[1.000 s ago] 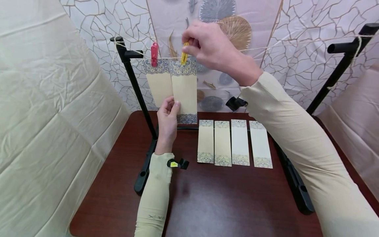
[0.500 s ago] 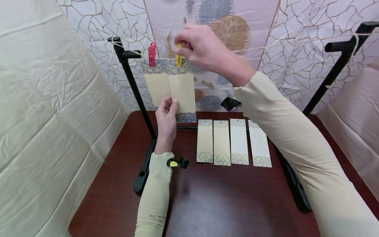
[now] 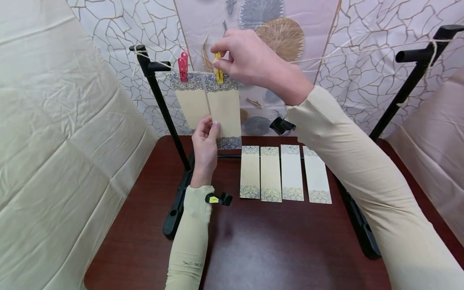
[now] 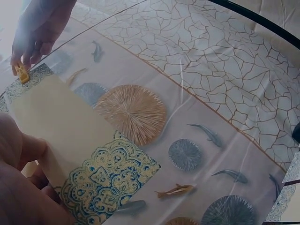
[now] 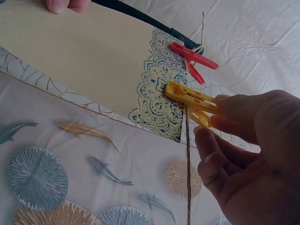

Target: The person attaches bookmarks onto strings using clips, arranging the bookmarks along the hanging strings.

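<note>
A cream bookmark (image 3: 224,108) with blue patterned ends hangs at the string, its top edge in the jaws of a yellow clothespin (image 5: 190,98). My right hand (image 3: 246,56) pinches the handles of that clothespin between thumb and fingers. Lower down, my left hand (image 3: 205,149) holds the bookmark's left edge, thumb in front; the left wrist view shows the thumb (image 4: 33,149) over the paper. Just left, a red clothespin (image 3: 183,68) fastens a second cream bookmark (image 3: 191,105) to the string (image 5: 188,164), partly covered by the first and by my left hand.
Two cream bookmarks (image 3: 250,171) and two white bookmarks (image 3: 292,171) lie in a row on the dark wooden table (image 3: 253,241). Black stand posts (image 3: 163,104) hold the string at both sides. Behind it hangs a patterned cloth (image 3: 362,24).
My right hand and the yellow clothespin have shifted slightly left, bringing the bookmark's top closer to the red clothespin. The left hand keeps its hold in nearly the same place.
</note>
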Demonstrator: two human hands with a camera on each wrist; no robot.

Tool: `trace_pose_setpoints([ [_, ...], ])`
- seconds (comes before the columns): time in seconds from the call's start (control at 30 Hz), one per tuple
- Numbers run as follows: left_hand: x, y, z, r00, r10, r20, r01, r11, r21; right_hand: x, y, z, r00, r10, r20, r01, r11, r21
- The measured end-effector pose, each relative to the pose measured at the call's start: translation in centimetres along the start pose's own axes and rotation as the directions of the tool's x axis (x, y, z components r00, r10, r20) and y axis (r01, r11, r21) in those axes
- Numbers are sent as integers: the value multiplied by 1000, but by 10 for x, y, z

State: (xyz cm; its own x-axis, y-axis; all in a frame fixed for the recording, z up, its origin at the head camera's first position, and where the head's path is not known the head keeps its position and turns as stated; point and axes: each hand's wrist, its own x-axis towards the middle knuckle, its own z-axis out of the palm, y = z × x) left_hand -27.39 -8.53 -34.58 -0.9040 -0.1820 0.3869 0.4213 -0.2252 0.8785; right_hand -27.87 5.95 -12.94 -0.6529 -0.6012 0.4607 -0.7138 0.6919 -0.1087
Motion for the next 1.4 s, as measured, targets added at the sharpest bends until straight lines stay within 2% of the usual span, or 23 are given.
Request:
trace_pose_setpoints([
  [0.47, 1, -3, -2, 999, -35, -6, 35, 999, 0, -1, 2, 6, 1000, -2, 23, 1, 1000, 28],
  [0.8, 0, -8, -4, 998, -66, 16, 67, 997, -29, -12, 6, 2, 997, 15, -77, -10, 998, 60],
  [1.1, -5, -14, -15, 993, -119, -28, 119, 993, 3, -37, 10, 1, 983, -33, -183, 49, 995, 84],
  [1.4, -16, -24, -28, 977, -207, -55, 208, 978, 22, -79, 21, 8, 960, -70, -271, 99, 990, 96],
])
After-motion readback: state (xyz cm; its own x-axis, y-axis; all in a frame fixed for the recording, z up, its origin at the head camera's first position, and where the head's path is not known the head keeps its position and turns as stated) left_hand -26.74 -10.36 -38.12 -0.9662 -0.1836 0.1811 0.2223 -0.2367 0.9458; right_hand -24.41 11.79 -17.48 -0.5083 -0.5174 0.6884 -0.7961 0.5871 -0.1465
